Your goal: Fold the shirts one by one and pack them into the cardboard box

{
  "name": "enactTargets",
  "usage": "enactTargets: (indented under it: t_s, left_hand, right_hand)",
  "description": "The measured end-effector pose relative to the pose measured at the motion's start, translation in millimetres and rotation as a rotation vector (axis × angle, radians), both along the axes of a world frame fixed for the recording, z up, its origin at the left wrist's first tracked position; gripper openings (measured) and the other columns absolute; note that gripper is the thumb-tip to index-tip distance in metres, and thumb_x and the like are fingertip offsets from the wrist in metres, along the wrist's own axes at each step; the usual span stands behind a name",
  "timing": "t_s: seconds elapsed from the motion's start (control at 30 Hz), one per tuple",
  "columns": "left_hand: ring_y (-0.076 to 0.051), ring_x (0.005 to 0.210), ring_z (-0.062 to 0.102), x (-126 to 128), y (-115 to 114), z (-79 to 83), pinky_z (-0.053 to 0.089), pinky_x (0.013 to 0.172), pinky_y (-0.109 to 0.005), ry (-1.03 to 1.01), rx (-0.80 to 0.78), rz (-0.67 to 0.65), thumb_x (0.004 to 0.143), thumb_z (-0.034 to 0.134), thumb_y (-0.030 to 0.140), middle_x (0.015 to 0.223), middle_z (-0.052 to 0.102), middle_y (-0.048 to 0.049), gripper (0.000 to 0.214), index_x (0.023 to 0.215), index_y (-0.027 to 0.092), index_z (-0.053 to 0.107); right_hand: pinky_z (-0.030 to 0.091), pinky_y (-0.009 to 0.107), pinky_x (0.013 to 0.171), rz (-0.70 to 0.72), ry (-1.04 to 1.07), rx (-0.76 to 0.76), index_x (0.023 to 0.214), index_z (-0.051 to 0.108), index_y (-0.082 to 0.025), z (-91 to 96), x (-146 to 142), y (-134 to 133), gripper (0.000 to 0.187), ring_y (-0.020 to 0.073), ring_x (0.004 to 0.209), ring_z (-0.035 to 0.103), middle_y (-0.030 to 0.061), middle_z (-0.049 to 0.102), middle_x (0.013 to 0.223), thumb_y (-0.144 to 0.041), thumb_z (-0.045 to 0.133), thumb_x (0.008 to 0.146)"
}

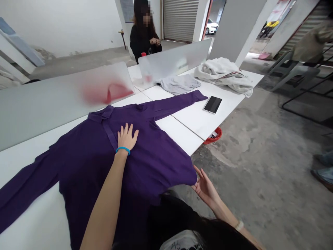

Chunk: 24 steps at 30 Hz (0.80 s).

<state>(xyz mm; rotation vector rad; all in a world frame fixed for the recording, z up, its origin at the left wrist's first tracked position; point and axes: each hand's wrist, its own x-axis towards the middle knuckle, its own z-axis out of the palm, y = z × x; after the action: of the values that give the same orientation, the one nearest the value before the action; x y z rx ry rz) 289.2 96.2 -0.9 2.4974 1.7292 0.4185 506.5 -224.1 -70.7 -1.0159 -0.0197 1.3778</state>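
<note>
A purple long-sleeved shirt (85,156) lies spread over the white table (166,128), its collar towards the divider and its sleeves stretched out to both sides. My left hand (127,137), with a blue band at the wrist, rests flat on the shirt's chest beside the button placket, fingers spread. At the table's near edge, my right hand (204,184) has the lower hem corner of the shirt between thumb and fingers. That corner hangs past the edge. The lowest part of the shirt is hidden by my hair and body.
A tablet or phone (212,105) lies near the right sleeve cuff. Behind it are a grey folded cloth (179,84) and a heap of white fabric (223,74). Frosted dividers (104,86) line the table's back. A person (144,38) stands beyond. A red basket (213,136) sits below the edge.
</note>
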Motion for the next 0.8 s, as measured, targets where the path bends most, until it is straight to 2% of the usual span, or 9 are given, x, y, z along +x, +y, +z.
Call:
enactTargets:
  t_s: [0.1, 0.2, 0.33, 0.43, 0.5, 0.57, 0.63, 0.73, 0.8]
  left_hand:
    - [-0.035, 0.140, 0.019, -0.5, -1.5, 0.5, 0.017, 0.112, -0.052, -0.013, 0.017, 0.145, 0.092, 0.022, 0.045, 0.151, 0.027, -0.0148, 0.063, 0.141, 0.009, 0.036]
    - [-0.038, 0.139, 0.017, -1.1, -0.1, -2.0, 0.014, 0.113, -0.051, 0.063, -0.094, 0.210, 0.090, 0.026, 0.046, 0.151, 0.026, -0.0178, 0.067, 0.143, 0.005, 0.032]
    - [-0.041, 0.140, 0.008, -3.1, 3.4, -3.8, 0.013, 0.113, -0.052, 0.093, -0.125, 0.210, 0.089, 0.025, 0.051, 0.154, 0.021, -0.0140, 0.069, 0.145, 0.011, 0.030]
    - [-0.043, 0.139, 0.005, -5.0, 5.9, -0.7, 0.013, 0.112, -0.053, 0.087, -0.158, 0.219, 0.088, 0.027, 0.054, 0.154, 0.018, -0.0135, 0.070, 0.145, 0.013, 0.029]
    - [-0.045, 0.139, 0.005, -4.6, 5.6, 4.2, 0.012, 0.112, -0.053, 0.077, -0.183, 0.206, 0.087, 0.030, 0.057, 0.155, 0.017, -0.0141, 0.072, 0.145, 0.015, 0.030]
    - [-0.046, 0.138, 0.006, -1.5, 0.1, 11.3, 0.013, 0.111, -0.055, 0.055, -0.185, 0.181, 0.086, 0.033, 0.059, 0.155, 0.015, -0.0150, 0.073, 0.145, 0.015, 0.030]
    - [-0.045, 0.138, 0.011, 3.6, -15.0, 19.6, 0.016, 0.110, -0.057, 0.040, -0.137, 0.138, 0.088, 0.033, 0.056, 0.154, 0.017, -0.0164, 0.070, 0.145, 0.015, 0.031]
    - [-0.042, 0.137, 0.021, 7.8, -59.3, 27.9, 0.018, 0.109, -0.058, 0.079, 0.007, -0.004, 0.090, 0.035, 0.046, 0.150, 0.029, -0.0176, 0.062, 0.141, 0.012, 0.039]
    - [-0.041, 0.136, 0.025, 4.7, -97.9, 26.0, 0.017, 0.109, -0.058, 0.123, 0.107, -0.099, 0.090, 0.037, 0.044, 0.145, 0.039, -0.0178, 0.058, 0.136, 0.011, 0.046]
  right_hand:
    - [0.052, 0.026, 0.062, 0.021, 0.006, 0.020, 0.114, 0.062, -0.028, -2.0, 11.1, 11.6, 0.041, 0.0150, 0.070, 0.067, 0.0018, 0.072, 0.091, -0.035, 0.070, 0.074]
    - [0.049, 0.020, 0.060, -0.019, -0.109, 0.052, 0.113, 0.062, -0.027, 12.8, 24.0, 14.5, 0.048, 0.0111, 0.066, 0.064, -0.0001, 0.071, 0.086, -0.024, 0.077, 0.067]
    - [0.047, 0.019, 0.064, -0.230, -0.446, 0.125, 0.097, 0.066, -0.024, 33.3, 41.2, 6.5, 0.031, 0.0110, 0.072, 0.061, 0.0007, 0.070, 0.086, -0.032, 0.076, 0.069]
    - [0.047, 0.024, 0.070, -0.178, -0.792, 0.047, 0.094, 0.066, -0.021, 40.8, 57.3, 3.3, 0.026, 0.0147, 0.078, 0.061, 0.0034, 0.068, 0.090, -0.037, 0.070, 0.074]
    - [0.047, 0.030, 0.076, -0.182, -1.025, 0.004, 0.093, 0.066, -0.019, 46.1, 73.5, 13.3, 0.024, 0.0168, 0.080, 0.060, 0.0044, 0.067, 0.088, -0.037, 0.065, 0.077]
    - [0.046, 0.033, 0.080, -0.277, -1.167, 0.032, 0.091, 0.065, -0.018, 54.7, 94.8, 38.9, 0.022, 0.0171, 0.081, 0.060, 0.0041, 0.066, 0.086, -0.036, 0.060, 0.080]
    - [0.047, 0.033, 0.080, -0.363, -1.164, 0.105, 0.095, 0.064, -0.019, 66.8, 118.7, 80.2, 0.021, 0.0161, 0.084, 0.060, 0.0043, 0.065, 0.095, -0.032, 0.058, 0.079]
    - [0.048, 0.030, 0.080, -0.268, -0.946, 0.207, 0.105, 0.061, -0.021, 87.2, 151.6, 160.8, 0.031, 0.0140, 0.092, 0.059, 0.0044, 0.060, 0.111, -0.023, 0.060, 0.074]
    - [0.048, 0.026, 0.078, -0.220, -0.832, 0.109, 0.109, 0.059, -0.019, 99.1, 167.8, 215.0, 0.034, 0.0104, 0.085, 0.059, 0.0042, 0.060, 0.106, -0.018, 0.058, 0.075]
